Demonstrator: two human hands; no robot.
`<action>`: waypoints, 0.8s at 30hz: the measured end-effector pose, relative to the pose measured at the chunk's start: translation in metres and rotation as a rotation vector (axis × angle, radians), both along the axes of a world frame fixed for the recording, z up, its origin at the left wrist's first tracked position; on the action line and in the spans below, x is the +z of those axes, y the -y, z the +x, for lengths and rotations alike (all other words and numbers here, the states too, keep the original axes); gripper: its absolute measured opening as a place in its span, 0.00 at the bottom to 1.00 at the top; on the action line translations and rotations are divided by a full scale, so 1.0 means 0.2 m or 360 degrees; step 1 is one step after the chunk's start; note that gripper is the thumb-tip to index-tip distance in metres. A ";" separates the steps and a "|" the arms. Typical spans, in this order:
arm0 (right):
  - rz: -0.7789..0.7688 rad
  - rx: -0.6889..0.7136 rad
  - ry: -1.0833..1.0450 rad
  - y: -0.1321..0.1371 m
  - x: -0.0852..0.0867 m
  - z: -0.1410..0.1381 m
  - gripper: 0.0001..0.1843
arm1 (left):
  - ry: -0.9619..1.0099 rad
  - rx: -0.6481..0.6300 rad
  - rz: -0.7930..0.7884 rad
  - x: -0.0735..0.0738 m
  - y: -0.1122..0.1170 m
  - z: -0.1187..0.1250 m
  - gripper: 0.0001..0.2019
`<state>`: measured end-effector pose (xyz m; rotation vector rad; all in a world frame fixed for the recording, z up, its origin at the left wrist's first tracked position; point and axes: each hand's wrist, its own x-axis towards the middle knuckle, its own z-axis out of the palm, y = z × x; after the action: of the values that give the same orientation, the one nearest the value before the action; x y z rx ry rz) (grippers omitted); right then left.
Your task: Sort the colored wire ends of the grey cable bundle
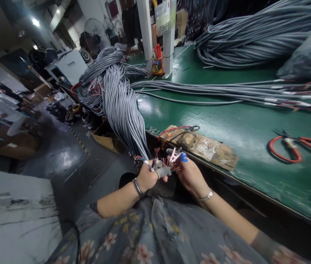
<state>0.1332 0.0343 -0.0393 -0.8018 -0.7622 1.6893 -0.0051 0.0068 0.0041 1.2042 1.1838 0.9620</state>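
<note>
My left hand (150, 178) is closed around the end of a grey cable (147, 164), a grey cover on one finger. Thin coloured wires (165, 161) fan out of the cable end between my two hands. My right hand (191, 178) faces it with fingers bent in a pinch and a blue cover on the thumb. A small pale pink piece shaped like a clip (173, 157) sits at the right fingertips, beside the wires. The fingertips partly hide how it touches them. A thick bundle of grey cables (125, 99) hangs over the table edge just beyond my left hand.
On the green table (254, 124) lie a worn wooden board (205, 146), red-handled pliers (284, 148) and a row of stripped cables (213, 90). A large cable coil (249, 40) lies behind, near a white post (169, 44). Other people work at far left.
</note>
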 end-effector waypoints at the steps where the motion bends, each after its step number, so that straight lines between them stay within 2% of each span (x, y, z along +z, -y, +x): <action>1: -0.0053 0.0062 -0.0080 -0.01 0.00 0.00 0.26 | -0.0002 -0.0002 -0.0001 -0.01 0.00 0.00 0.19; 4: -0.0177 0.0177 -0.0287 -0.03 0.00 -0.01 0.25 | -0.0030 0.0003 0.0017 -0.02 -0.01 0.01 0.20; 11: -0.0165 0.0255 -0.0447 -0.03 0.02 -0.02 0.22 | -0.0122 0.0014 0.0027 -0.03 -0.02 0.01 0.20; 14: -0.0210 0.0209 -0.0457 -0.02 0.03 -0.02 0.22 | -0.0110 0.0025 0.0021 -0.03 -0.01 0.01 0.21; 19: -0.0358 0.0156 -0.0513 -0.02 0.04 0.01 0.16 | -0.0108 0.0047 0.0029 0.00 0.03 0.00 0.21; 24: -0.0253 0.0116 -0.0405 -0.01 0.05 0.02 0.14 | -0.0148 0.0113 0.0078 0.03 0.05 0.00 0.22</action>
<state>0.1365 0.0364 -0.0286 -0.6556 -0.4916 1.8920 -0.0060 -0.0041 0.0095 1.2646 1.2901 1.0016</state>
